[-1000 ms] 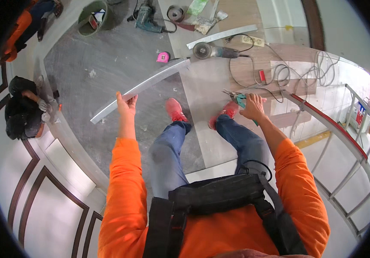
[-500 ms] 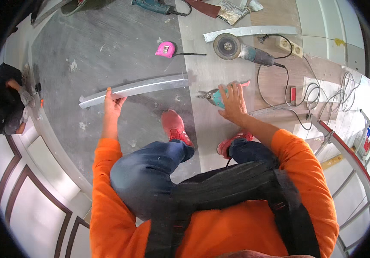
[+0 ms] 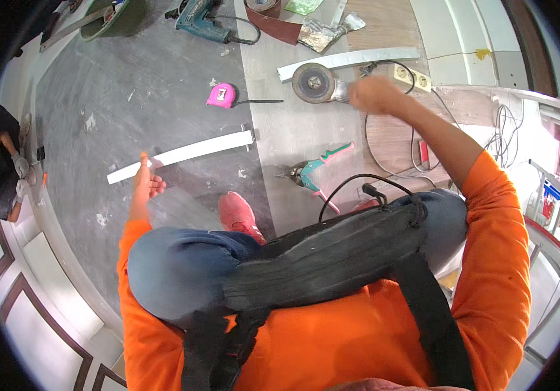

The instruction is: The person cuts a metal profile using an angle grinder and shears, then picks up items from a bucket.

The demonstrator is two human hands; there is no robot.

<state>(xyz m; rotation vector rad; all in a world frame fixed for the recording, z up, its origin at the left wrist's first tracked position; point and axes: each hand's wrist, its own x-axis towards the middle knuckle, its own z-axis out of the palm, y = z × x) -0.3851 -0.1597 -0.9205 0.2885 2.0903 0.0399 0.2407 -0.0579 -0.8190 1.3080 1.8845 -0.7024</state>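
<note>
Status: long, narrow, silvery-white metal strip [image 3: 192, 152] is down on the dark grey floor ahead of my left knee, one piece, no cut or mark I can make out on it. My left hand [image 3: 142, 186] is at its left end, fingers extended and loosely spread, gripping nothing; can't tell whether the thumb touches the edge. Green-and-pink-handled metal snips [image 3: 307, 173] are out of my hands, lying on the pale plank floor, handles spread. My right hand [image 3: 378, 95] is curled round the body of the angle grinder with a round grey disc [image 3: 313, 83]; the fist is blurred and hides most of the body, so I can't tell how tight the hold is. So, done: strip laid down, snips parked, grinder in hand. Left: grinder isn't at the strip yet; they're well apart, and I see no sparks. Orientation: strip's long axis runs slantwise, near end low on my left, far end up to the right, by the seam with the pale planks. Grinder's long axis runs roughly left-right, disc end pointing left, disc face up toward me.
</note>
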